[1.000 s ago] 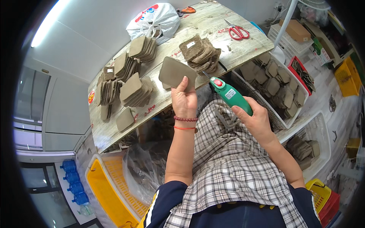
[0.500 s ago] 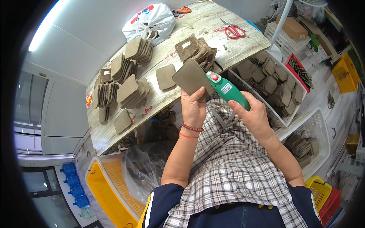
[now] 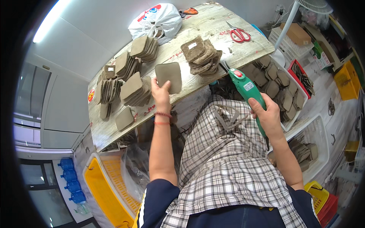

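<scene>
A flat, rounded-square brown pad [image 3: 169, 76] is lying on the bench [image 3: 213, 28] near its front edge, and the left hand [image 3: 160, 97] is gripping it at its lower left corner, thumb and fingers pinching the edge. The right hand [image 3: 268, 116] is clenching the handle of a green electric cutter [image 3: 247, 91], which is pointing up toward the bench edge with its red-capped nose just below a heap of similar pads [image 3: 201, 55]. To the left of the held pad, a leaning stack of pads [image 3: 135, 90] is sitting just beside the left hand, with more stacks [image 3: 125, 62] standing behind it. Red-handled scissors [image 3: 239, 34] are lying further back on the bench, and a white plastic bag [image 3: 156, 19] is resting at the far edge. White baskets [image 3: 283, 87] holding more pads are standing to the right of the bench.
</scene>
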`<control>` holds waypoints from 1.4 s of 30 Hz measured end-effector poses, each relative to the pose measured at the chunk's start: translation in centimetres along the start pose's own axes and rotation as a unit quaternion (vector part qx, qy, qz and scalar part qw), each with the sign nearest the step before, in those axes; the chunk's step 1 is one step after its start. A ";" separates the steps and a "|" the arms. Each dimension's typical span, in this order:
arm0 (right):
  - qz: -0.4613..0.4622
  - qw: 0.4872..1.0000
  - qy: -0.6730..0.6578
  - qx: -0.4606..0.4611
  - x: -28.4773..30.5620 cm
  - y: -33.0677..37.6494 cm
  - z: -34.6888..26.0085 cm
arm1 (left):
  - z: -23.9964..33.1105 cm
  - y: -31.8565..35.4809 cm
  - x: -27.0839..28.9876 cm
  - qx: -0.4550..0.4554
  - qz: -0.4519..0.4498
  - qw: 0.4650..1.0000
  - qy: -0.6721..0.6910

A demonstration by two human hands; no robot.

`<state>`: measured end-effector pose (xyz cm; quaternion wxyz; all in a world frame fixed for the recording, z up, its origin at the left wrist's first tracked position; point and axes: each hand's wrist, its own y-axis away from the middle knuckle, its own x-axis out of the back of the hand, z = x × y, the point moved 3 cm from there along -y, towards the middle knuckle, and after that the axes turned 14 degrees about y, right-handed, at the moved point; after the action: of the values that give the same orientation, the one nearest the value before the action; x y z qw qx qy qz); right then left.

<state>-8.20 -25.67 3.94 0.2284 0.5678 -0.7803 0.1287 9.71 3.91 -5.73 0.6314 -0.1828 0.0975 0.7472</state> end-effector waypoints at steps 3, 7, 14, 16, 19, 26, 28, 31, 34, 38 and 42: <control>-0.005 1.000 -0.007 0.003 0.3 0.1 0.9 | -1.4 -4.6 2.5 -0.006 0.045 0.951 -0.306; 0.022 1.000 0.017 -0.013 1.3 0.8 2.1 | 0.1 -3.3 -4.1 -0.308 0.048 0.731 -0.607; 0.005 1.000 0.018 -0.018 0.8 0.8 2.5 | -0.3 -8.1 -13.6 0.063 -0.086 0.843 -0.528; 0.015 1.000 0.005 -0.014 0.6 1.0 3.3 | -0.9 -8.6 -14.6 0.034 -0.099 0.846 -0.523; 0.011 1.000 0.011 -0.016 0.8 1.2 3.2 | -2.4 -10.5 -14.3 0.060 -0.134 0.865 -0.480; 0.004 1.000 0.017 0.002 1.0 0.9 2.9 | -3.1 -9.9 -9.0 0.040 -0.043 0.991 -0.121; -0.007 1.000 0.004 0.007 0.4 0.8 2.3 | -2.4 -9.2 -6.5 0.035 -0.008 0.993 0.116; -0.011 1.000 0.003 0.011 0.0 0.8 1.8 | 0.0 -5.8 -5.6 0.039 0.023 0.952 0.301; -0.015 0.999 0.007 0.027 -0.7 0.9 1.0 | 2.8 -0.7 -7.3 0.065 0.072 0.907 0.409; -0.017 0.999 0.013 0.040 -1.3 1.3 0.1 | 2.0 3.8 -9.9 0.116 0.083 0.866 0.480; -0.034 0.999 -0.002 0.028 -1.1 2.2 -0.5 | 1.3 5.9 -11.5 0.182 0.068 0.824 0.532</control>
<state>-9.92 -23.80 3.91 0.2150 0.6007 -0.7571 0.1408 5.30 -7.12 -0.44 0.4507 -0.4269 0.5651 0.5435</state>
